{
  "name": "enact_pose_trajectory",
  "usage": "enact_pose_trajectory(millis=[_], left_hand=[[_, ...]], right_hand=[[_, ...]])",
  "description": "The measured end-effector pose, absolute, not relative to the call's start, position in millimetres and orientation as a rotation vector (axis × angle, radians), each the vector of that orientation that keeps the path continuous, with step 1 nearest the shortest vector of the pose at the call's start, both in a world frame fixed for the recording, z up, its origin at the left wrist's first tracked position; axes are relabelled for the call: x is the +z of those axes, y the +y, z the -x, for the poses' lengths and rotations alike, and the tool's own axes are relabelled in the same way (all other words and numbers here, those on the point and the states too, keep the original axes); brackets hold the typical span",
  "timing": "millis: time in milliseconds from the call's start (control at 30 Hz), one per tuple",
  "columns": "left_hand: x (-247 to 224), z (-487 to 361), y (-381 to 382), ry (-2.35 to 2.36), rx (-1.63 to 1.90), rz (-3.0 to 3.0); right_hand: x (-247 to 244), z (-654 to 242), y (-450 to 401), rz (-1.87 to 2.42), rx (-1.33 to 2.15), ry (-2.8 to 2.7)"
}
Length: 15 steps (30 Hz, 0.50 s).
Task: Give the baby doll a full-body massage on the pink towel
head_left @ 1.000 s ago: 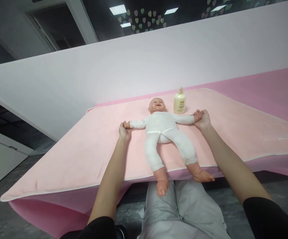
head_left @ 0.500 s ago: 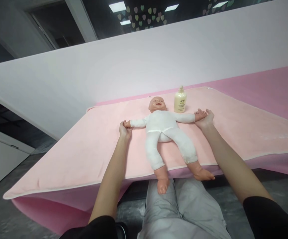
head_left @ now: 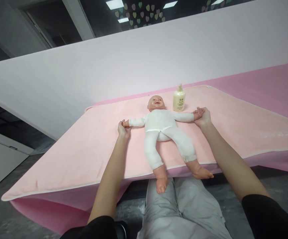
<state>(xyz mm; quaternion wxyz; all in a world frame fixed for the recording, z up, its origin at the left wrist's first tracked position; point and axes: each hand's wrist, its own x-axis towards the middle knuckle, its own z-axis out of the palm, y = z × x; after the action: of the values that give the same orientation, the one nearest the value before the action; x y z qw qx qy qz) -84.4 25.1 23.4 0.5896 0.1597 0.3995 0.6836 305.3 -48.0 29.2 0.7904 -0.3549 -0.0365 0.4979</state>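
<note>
A baby doll with a white cloth body lies face up, its arms stretched out sideways and its feet hanging past the table's front edge. My left hand is closed around the doll's hand on the left side. On the other side, my right hand has its fingers curled over the doll's other hand. Beyond the doll's shoulder, to the right of its head, stands a pale yellow pump bottle, upright and touched by neither hand.
A pink towel covers the table, over a darker pink cloth that drapes down in front. Behind it rises a white wall with dark glass above. My legs in grey trousers are just below the front edge.
My right hand's fingers have folded in over the doll's hand, where they were more stretched out before. The left hand keeps its hold. The view has shifted slightly.
</note>
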Motion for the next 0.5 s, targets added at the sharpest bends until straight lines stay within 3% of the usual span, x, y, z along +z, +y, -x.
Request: enact_pose_trajectory(millis=[500], left_hand=[[25.8, 84.4, 22.5, 0.927, 1.592, -0.386]], right_hand=[[25.5, -305.8, -46.0, 0.883, 1.056, -0.162]])
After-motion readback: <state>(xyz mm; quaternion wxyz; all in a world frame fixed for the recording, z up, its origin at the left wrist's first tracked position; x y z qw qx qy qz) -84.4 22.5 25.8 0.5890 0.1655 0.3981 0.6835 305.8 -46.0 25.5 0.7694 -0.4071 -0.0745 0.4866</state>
